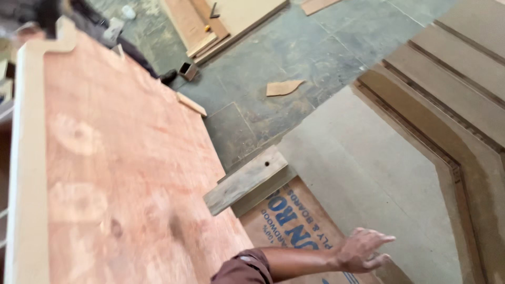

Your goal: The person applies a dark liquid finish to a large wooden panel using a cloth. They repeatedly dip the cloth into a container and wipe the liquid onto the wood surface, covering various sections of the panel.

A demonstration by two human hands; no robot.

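large reddish plywood sheet [121, 168] fills left, tilted, edge on | looks heavy, stiff, splintery; best gripped at long edges | right hand [363, 251] fingers spread, empty, over printed board [294, 226] | left hand unseen | grey wood offcut [247, 180] beside | stone floor [294, 58]

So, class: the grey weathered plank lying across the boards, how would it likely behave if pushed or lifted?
The grey plank looks thick and solid, so probably stiff, not floppy. It lies flat across a printed board, so it would likely slide rather than roll. Its rough, worn face suggests it is not slippery. The open hand is not touching it.
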